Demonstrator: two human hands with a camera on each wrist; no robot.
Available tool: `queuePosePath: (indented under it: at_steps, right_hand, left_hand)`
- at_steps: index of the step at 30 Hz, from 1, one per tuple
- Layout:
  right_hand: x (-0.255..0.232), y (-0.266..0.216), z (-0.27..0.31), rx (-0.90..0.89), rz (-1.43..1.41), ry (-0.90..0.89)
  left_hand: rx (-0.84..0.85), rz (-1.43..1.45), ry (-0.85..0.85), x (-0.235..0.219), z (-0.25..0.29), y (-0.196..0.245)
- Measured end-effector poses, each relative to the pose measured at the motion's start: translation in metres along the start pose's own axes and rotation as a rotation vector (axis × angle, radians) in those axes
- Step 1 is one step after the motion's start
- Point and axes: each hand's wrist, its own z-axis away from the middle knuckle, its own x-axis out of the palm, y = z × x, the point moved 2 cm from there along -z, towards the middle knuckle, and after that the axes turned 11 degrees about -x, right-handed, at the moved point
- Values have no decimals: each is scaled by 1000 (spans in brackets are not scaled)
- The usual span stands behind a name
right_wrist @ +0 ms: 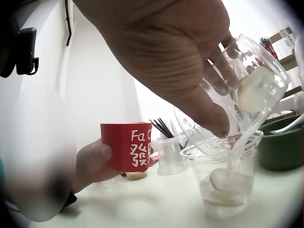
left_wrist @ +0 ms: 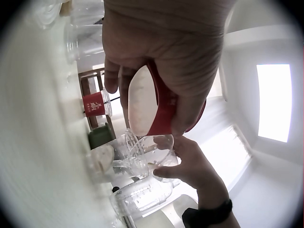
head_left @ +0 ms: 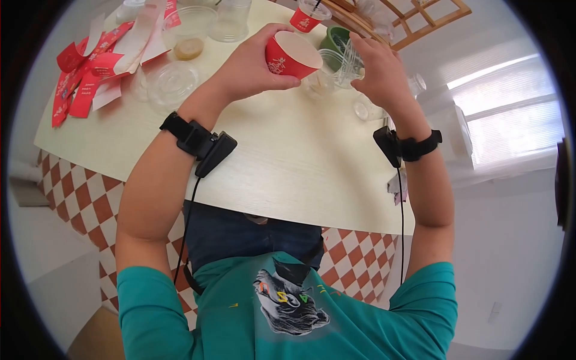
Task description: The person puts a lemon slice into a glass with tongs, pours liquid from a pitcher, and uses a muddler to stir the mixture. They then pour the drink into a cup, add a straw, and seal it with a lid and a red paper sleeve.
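A red paper cup sleeve (head_left: 281, 60) with white lettering and a white inside is held up above the table by my left hand (head_left: 252, 69), thumb on one side and fingers on the other. My right hand (head_left: 384, 75) grips a clear plastic cup (right_wrist: 232, 107), tilted mouth down. Inside that cup clings a pale round slice (right_wrist: 256, 90). Directly under its rim stands a second clear cup (right_wrist: 218, 190), upright on the table, with some liquid and pale pieces at the bottom.
Behind the clear cups is a green container (right_wrist: 285, 149). A lidded cup in a red sleeve (head_left: 305, 23) stands farther back. Flattened red sleeves (head_left: 90, 84), a clear lid (head_left: 174, 81) and other clear cups lie to the left. A wooden rack (head_left: 432, 27) stands at the back right.
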Motion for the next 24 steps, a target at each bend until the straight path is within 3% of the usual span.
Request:
queuePosePath:
  at_steps: [9,24]
  right_hand:
    - [-4,-7,-12,-343,273,28]
    - [-14,2,-7,-286,2,45]
  left_hand:
    - [-14,-18,48,-2,-2,-2]
    - [18,-76,153,-4,-4,-3]
